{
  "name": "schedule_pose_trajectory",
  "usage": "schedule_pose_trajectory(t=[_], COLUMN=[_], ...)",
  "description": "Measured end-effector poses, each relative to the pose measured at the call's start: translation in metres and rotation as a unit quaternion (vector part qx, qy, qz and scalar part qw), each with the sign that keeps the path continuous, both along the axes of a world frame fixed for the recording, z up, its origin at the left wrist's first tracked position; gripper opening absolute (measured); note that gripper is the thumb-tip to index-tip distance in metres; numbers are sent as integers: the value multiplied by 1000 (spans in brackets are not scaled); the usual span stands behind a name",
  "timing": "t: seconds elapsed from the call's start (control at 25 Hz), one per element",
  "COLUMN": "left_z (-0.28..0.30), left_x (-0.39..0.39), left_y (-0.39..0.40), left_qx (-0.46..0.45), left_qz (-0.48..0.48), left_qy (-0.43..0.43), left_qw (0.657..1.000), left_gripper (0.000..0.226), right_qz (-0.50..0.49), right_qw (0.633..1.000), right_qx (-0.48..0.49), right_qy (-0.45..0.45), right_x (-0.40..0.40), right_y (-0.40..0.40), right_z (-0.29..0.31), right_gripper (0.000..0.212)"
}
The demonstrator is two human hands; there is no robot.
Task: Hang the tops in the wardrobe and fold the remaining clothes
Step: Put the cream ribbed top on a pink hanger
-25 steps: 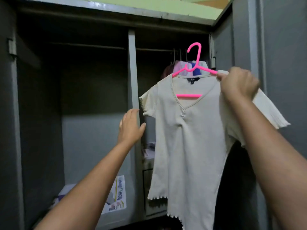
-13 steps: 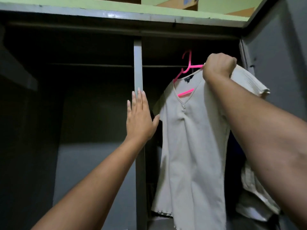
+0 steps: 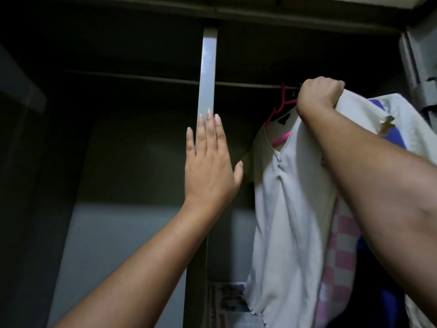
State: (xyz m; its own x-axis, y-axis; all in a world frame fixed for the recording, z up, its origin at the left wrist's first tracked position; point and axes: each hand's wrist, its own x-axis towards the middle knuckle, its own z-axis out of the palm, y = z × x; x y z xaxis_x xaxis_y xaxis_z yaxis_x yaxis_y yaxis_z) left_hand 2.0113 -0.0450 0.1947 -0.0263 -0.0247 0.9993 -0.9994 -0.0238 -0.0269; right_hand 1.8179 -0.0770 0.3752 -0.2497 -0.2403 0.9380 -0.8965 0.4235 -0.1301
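Observation:
A cream short-sleeved top (image 3: 288, 209) hangs on a pink hanger (image 3: 280, 107) inside the dark wardrobe. The hanger's hook is up at the clothes rail (image 3: 248, 85); I cannot tell whether it rests on it. My right hand (image 3: 316, 95) is shut on the hanger's shoulder and the top's cloth there. My left hand (image 3: 209, 166) is open, fingers up, flat against the grey centre post (image 3: 208, 74) of the wardrobe.
Behind the cream top hang a pink-and-white checked garment (image 3: 338, 252), a blue one (image 3: 392, 136) and another pale one. The right wardrobe door with its hinge (image 3: 425, 91) stands at the far right. Printed paper (image 3: 227, 301) lies at the wardrobe's bottom.
My right hand has carried the top and hanger up and deeper into the right compartment, towards the rail. My left hand rose and now rests flat on the centre post.

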Motion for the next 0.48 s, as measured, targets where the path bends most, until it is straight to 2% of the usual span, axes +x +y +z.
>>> schedule_pose_trajectory(t=[0.08, 0.16, 0.24, 0.32, 0.4, 0.48], left_z=[0, 0, -2, -11, -31, -54], left_x=[-1, 0, 1, 5, 11, 23], left_y=[0, 2, 5, 12, 20, 32], left_qx=[6, 15, 30, 56, 93, 139], left_qz=[2, 0, -16, -44, -89, -138], left_qy=[2, -1, -6, -10, -10, -7], left_qw=[1000, 1000, 999, 997, 992, 980], left_gripper=[92, 92, 91, 91, 91, 90], right_qz=[-2, -27, -51, -55, -8, 62], right_qw=[1000, 998, 992, 981, 974, 950], right_qx=[-14, -41, -60, -23, 54, 255], right_qy=[3, 31, 101, 186, 218, 167], right_x=[3, 5, 9, 11, 8, 3], right_y=[4, 5, -3, -22, -30, -20], right_z=[-3, -16, -51, -112, -193, -269], right_gripper=[18, 33, 55, 65, 61, 58])
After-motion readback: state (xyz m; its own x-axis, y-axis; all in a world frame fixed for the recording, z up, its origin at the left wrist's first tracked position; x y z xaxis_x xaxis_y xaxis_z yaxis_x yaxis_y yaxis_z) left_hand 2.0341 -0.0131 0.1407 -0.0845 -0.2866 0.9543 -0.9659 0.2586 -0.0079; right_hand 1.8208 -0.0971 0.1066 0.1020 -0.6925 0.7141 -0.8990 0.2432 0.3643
